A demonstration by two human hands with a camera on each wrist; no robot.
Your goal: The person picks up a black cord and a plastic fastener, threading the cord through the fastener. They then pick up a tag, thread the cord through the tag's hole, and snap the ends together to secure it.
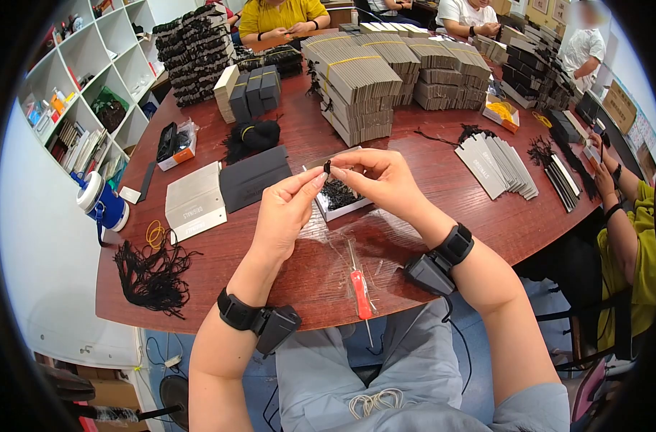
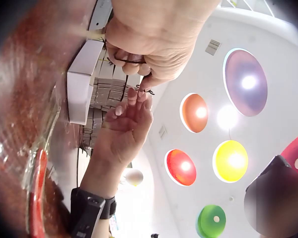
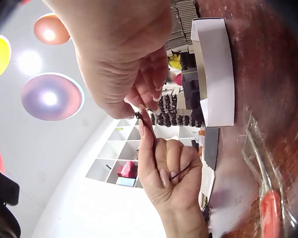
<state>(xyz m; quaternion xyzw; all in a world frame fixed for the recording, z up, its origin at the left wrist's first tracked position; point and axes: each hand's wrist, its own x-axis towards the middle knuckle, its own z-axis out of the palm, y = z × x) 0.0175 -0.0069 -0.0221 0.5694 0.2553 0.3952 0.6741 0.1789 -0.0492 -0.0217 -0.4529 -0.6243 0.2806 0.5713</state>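
Red-brown wood, glossy and grained, forms the broad table [image 1: 493, 223] before a seated worker. On it stand tall blocks of thin grey card strips [image 1: 356, 75], their yellow bands presumably there to keep the layers squared. A loose, stringy heap of black cords [image 1: 151, 277] lies near the left edge. At centre, the left hand [image 1: 284, 212] pinches with thumb and forefinger, other fingers folded over a thin dark strand [image 3: 180, 173], probably to stop it trailing; the right hand [image 1: 382, 180] pinches from the opposite side. A shallow, straight-walled white cardboard box [image 3: 219, 79] sits near both, likely for easy reach of its black contents. Closer to the body, a smooth red-handled tool [image 1: 360, 294] rests amid crinkled clear plastic film [image 3: 252, 139]. Smallest, a black corded piece [image 1: 327, 167] is gripped between both hands' fingertips; whether knot or clasp is too small to tell.
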